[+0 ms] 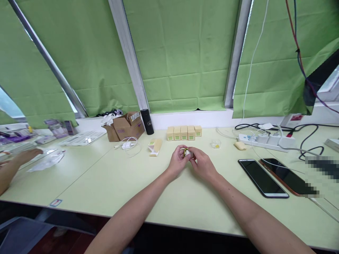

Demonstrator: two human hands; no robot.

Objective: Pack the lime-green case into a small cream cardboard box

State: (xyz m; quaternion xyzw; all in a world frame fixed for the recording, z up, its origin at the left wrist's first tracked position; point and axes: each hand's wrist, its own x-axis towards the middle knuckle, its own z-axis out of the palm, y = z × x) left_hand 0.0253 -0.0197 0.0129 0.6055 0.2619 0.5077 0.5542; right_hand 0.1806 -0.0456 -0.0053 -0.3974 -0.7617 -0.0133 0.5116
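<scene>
My left hand (177, 160) and my right hand (203, 163) meet over the middle of the table. Between their fingertips is a small round object (186, 152), whitish with a yellow and dark rim; its kind I cannot make out, as fingers cover much of it. Both hands are closed on it. Beyond them stands a row of small tan boxes (181, 133) with green labels. To the left lies an opened tan box (155, 146) with a white flap. A small clear dish (215, 144) with something yellow in it sits to the right.
Two phones (263, 178) lie at the right, near a power strip (265, 140) with plugs and cables. A cardboard box (128, 126), a black bottle (147, 121) and a charger with a white cable (128, 145) are at back left. Another person's hand (25, 155) is at far left.
</scene>
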